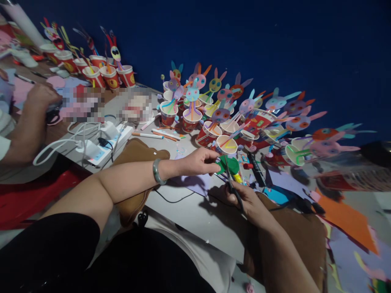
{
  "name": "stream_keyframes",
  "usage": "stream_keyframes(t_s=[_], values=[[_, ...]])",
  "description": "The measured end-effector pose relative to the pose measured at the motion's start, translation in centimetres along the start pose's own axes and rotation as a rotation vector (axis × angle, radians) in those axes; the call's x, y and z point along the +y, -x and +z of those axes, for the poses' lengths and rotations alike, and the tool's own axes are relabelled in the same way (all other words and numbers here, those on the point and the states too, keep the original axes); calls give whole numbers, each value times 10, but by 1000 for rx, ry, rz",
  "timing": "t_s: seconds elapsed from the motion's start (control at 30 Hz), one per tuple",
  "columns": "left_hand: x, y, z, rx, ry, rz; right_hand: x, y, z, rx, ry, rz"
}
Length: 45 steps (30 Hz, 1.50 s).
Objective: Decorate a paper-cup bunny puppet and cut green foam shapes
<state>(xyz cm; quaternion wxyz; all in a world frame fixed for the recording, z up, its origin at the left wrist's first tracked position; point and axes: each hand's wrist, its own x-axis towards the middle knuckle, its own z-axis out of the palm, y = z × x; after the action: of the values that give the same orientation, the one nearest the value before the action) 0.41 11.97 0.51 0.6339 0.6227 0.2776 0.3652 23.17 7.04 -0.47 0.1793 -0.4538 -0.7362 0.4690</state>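
My left hand point(198, 162) reaches in over the table, fingers closed in a pinch on the edge of a piece of green paper point(232, 165). My right hand point(244, 199) grips a pair of dark-handled scissors point(234, 189), whose blades lie across the green paper. Below my left hand there is a sheet of lilac paper point(195, 183). Just behind the green paper stands a paper cup point(226, 145) with coloured strips inside. A black marker point(256, 171) and a small red cap point(248, 166) lie right of the paper.
Several paper cups topped with rabbit faces point(192, 94) line the blue wall. A white power strip point(113, 146) with cables lies left, near markers point(148, 135). Orange paper point(346, 219) and paper scraps are at right. Another person's hand point(42, 97) is at far left.
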Motion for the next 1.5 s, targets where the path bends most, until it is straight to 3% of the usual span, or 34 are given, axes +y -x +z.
stream_keyframes(t_s=[0.83, 1.5], values=[[3, 1, 2, 93, -10, 30, -3, -2, 4, 25, -31, -6], [-4, 2, 2, -24, -40, -34, 0, -5, 12, 67, 4, -34]])
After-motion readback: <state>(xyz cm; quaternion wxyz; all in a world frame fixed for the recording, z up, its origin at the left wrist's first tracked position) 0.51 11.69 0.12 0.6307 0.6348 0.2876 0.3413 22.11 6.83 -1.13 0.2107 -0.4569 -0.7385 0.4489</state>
